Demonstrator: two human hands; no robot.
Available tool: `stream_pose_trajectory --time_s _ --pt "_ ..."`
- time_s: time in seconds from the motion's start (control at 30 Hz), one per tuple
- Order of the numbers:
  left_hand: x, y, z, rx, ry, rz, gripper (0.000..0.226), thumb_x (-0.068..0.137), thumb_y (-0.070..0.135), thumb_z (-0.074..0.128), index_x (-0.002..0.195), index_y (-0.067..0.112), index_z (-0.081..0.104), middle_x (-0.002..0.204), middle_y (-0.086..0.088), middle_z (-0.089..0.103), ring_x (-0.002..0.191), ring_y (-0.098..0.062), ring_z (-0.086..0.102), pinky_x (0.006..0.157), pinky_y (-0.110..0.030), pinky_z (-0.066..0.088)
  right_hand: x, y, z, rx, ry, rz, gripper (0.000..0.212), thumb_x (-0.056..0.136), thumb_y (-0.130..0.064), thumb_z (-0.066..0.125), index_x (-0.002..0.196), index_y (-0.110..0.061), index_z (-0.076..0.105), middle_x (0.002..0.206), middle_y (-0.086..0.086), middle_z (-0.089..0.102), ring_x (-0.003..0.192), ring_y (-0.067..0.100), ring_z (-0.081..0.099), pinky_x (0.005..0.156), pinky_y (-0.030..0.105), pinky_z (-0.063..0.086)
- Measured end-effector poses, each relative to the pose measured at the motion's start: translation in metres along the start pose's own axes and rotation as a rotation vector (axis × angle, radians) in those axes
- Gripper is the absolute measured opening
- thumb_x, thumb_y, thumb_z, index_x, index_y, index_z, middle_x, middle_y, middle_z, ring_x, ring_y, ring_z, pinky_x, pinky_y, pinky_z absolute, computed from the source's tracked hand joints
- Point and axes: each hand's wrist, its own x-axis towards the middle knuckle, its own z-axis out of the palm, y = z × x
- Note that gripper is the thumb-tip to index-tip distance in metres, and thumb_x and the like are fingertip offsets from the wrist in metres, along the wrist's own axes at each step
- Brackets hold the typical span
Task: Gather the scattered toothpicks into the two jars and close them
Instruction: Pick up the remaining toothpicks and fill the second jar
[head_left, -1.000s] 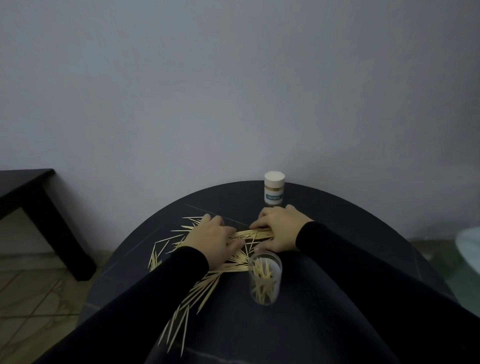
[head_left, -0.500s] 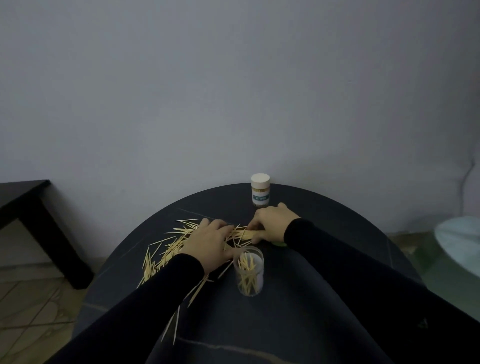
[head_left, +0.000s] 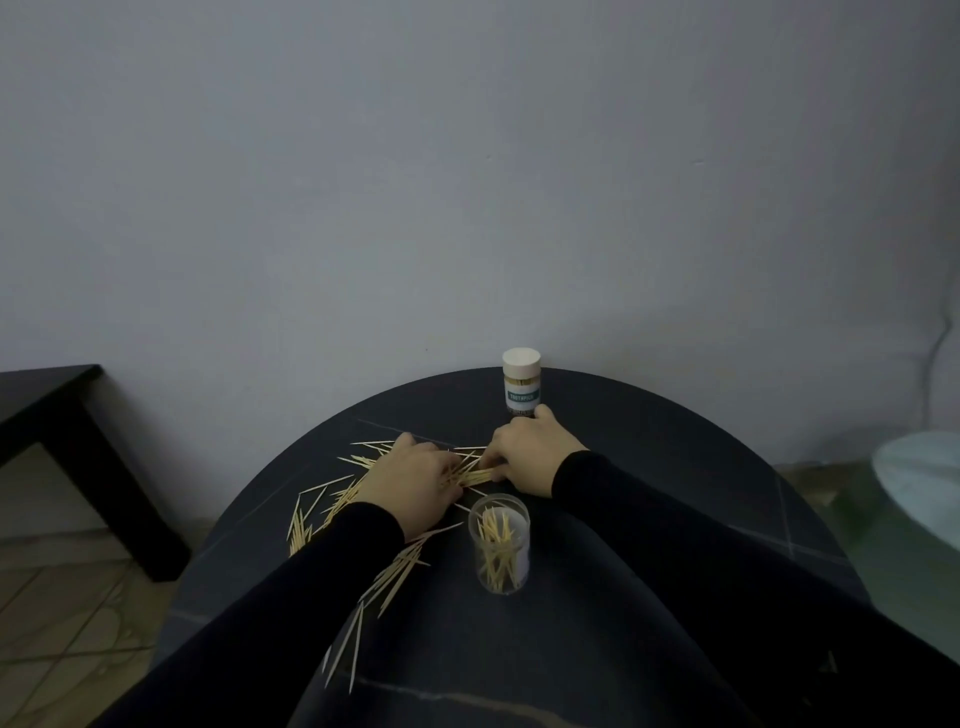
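Pale wooden toothpicks (head_left: 363, 525), loose, strewn across the left half of the round dark table (head_left: 675, 519), a few trailing toward its near edge. Left hand (head_left: 413, 480) and right hand (head_left: 530, 452), fingers curled, pinch one small bundle between them; a second ago they pressed flatter on the scatter, so a fresh batch looks ready for jarring. Clear open plastic jar (head_left: 500, 545), part-filled, near centre. White-capped jar (head_left: 521, 382), closed, far edge; label reads "TOOTHPICK".
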Motion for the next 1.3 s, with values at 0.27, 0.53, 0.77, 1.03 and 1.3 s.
stream_pose_trajectory --time_s 0.27,0.53,0.77,1.03,1.3 --pt "-0.001 0.005 -0.004 -0.011 0.052 -0.092 0.030 0.095 0.037 0.051 0.121 0.024 0.058 0.113 0.000 0.063 0.109 -0.019 0.049 0.091 -0.035 0.048 -0.003 -0.009 -0.006 -0.123 0.091 0.003 0.025 0.097 -0.034 0.051 0.118 -0.030 0.065 0.113 -0.002 0.066 0.108 0.020 0.055 0.099 0.043 0.029" --pt "-0.002 0.006 -0.007 -0.034 0.022 -0.155 0.028 0.095 0.040 0.052 0.114 0.024 0.065 0.109 0.002 0.067 0.105 -0.016 0.058 0.088 -0.031 0.050 -0.016 -0.012 -0.013 -0.272 0.138 0.053 0.023 0.096 -0.034 0.054 0.114 -0.026 0.066 0.107 -0.002 0.066 0.105 0.023 0.056 0.096 0.044 0.031" --pt "0.000 0.012 -0.007 -0.002 0.002 -0.161 0.029 0.094 0.042 0.053 0.112 0.023 0.066 0.106 0.001 0.067 0.099 -0.016 0.060 0.084 -0.032 0.052 -0.046 -0.011 -0.026 -0.153 0.155 0.111 0.028 0.099 -0.036 0.047 0.121 -0.031 0.063 0.114 -0.004 0.063 0.111 0.018 0.052 0.105 0.047 0.023" --pt "-0.011 0.008 -0.017 -0.104 0.117 -0.142 0.023 0.094 0.038 0.054 0.107 0.025 0.069 0.114 0.001 0.058 0.112 -0.016 0.048 0.094 -0.032 0.047 -0.071 -0.014 -0.026 0.115 0.226 0.256 0.029 0.100 -0.043 0.042 0.119 -0.037 0.063 0.115 -0.010 0.065 0.112 0.016 0.048 0.100 0.041 0.024" --pt "-0.028 0.009 -0.028 -0.172 0.195 -0.088 0.023 0.096 0.036 0.051 0.110 0.024 0.065 0.110 0.003 0.059 0.105 -0.014 0.050 0.091 -0.029 0.048 -0.089 -0.018 -0.028 0.519 0.279 0.382 0.033 0.093 -0.050 0.052 0.120 -0.036 0.064 0.124 -0.013 0.060 0.124 0.013 0.043 0.106 0.041 0.024"
